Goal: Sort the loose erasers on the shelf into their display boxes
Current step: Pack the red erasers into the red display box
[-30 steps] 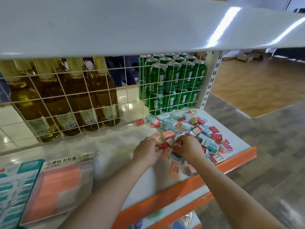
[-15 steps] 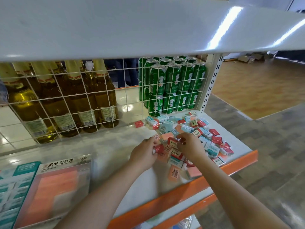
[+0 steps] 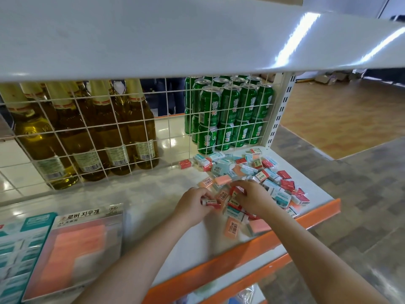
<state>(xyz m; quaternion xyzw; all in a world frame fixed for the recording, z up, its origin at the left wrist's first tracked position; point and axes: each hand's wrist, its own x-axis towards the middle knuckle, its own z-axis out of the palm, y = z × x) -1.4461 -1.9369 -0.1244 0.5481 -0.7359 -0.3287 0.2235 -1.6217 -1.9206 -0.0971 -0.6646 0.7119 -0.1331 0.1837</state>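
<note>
Fingers [image 3: 205, 199] of the left hand [image 3: 192, 206] pinch a red-sleeved eraser [image 3: 211, 202] while the right hand [image 3: 252, 199] curls round another at the near edge of the loose pile [image 3: 252, 172] on the shelf [image 3: 153, 189]. Biggest risk imo: raking mixed colours nudges strays past the orange lip [image 3: 252, 246]. Pink display box [image 3: 72, 253] looks roughly half filled with pink erasers, teal box [image 3: 19, 244] beside it holds rows, both well left of the pile.

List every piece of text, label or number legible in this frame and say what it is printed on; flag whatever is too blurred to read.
"로버 지우개": header of the salmon eraser display box.
Small line and round mark on that header: too small to read.
Green cans: white characters and logo, not legible.
Bottles: labels and barcodes, too small.
Loose erasers: barcodes and print, blurred.
Teal display box: blurred.
</note>
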